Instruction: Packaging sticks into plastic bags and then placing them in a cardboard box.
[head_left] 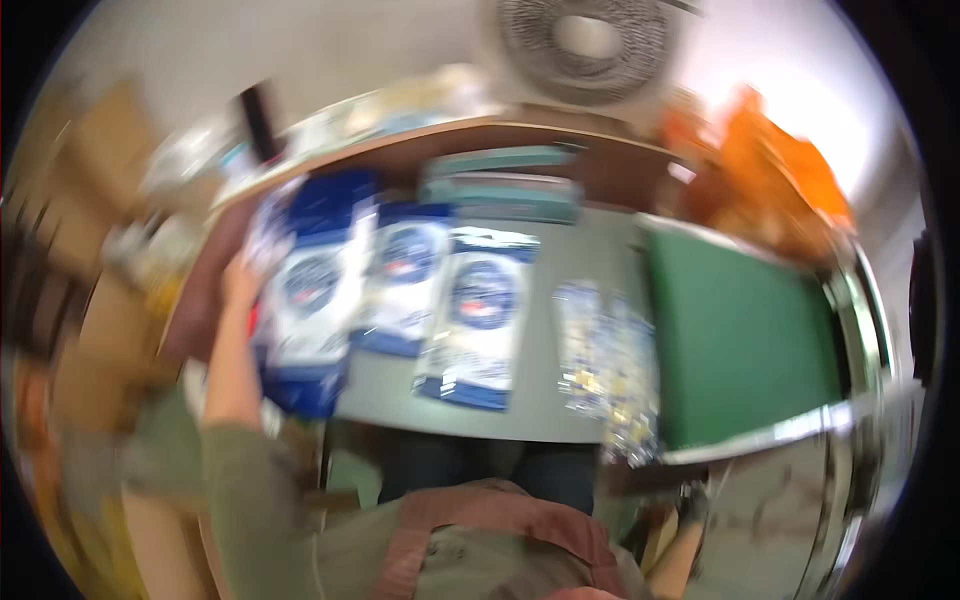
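Blue-white pouches [400, 285]; green mat [745, 335]; grey table [580, 260]; olive sleeve [240, 490].

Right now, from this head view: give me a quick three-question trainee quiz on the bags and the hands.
1. True or false: the left hand is at the leftmost blue-and-white bag.
2. How many blue-and-white bags show on the grey table? A) one B) three C) six
3. Fill in: right of the clear packet lies a flat ____ board.

Key
1. True; the blur hides the grip itself.
2. B: the leftmost, the middle bag and the right bag.
3. Green. The right hand is out of view.
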`<action>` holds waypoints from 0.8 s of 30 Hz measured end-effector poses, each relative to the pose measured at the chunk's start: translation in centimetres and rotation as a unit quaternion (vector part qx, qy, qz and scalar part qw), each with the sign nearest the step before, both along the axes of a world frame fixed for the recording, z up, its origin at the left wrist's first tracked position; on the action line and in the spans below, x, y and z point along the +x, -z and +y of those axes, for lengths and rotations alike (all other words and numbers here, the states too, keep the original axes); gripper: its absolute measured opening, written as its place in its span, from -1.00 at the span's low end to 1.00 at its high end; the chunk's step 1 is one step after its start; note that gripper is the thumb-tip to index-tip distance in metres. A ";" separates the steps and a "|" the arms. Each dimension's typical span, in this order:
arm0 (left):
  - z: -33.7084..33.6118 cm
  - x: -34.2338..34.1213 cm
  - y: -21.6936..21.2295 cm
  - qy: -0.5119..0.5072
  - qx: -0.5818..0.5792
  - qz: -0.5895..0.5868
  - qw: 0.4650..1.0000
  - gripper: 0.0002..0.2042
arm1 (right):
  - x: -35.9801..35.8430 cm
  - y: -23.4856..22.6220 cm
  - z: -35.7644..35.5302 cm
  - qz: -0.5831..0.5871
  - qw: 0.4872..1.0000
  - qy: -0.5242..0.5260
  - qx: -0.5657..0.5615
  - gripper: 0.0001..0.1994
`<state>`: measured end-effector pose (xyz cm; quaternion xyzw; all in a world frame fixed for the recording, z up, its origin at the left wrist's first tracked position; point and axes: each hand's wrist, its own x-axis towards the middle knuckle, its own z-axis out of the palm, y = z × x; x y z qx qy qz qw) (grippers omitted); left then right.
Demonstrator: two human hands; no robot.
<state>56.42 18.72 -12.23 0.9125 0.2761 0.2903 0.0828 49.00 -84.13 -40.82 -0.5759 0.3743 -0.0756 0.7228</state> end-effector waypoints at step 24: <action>-47.7 7.9 7.2 0.297 -0.540 -0.049 0.786 -0.36 | 18.6 -24.0 35.5 0.082 0.737 -0.293 -0.603 -0.22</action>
